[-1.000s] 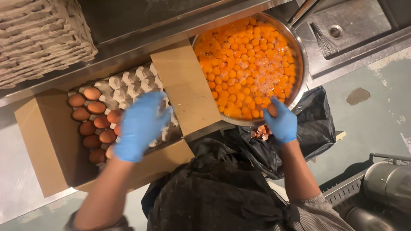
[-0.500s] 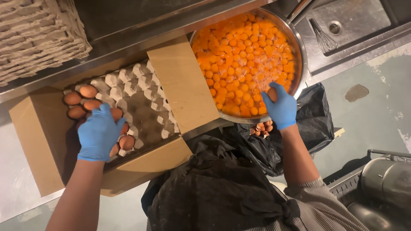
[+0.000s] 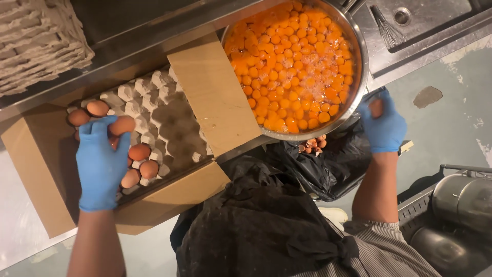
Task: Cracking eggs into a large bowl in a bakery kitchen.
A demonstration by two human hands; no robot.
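The left hand [image 3: 100,164] closes on a brown egg [image 3: 122,125] above the egg tray [image 3: 169,123]. The right hand [image 3: 382,125] clasps another egg [image 3: 376,107] beside the steel bowl [image 3: 359,77]. Excess squeeze risks shell falling among the yolks [image 3: 292,61].

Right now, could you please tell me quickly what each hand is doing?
Left hand: closed on a brown egg over the egg tray.
Right hand: closed on a brown egg or shell beside the metal bowl.
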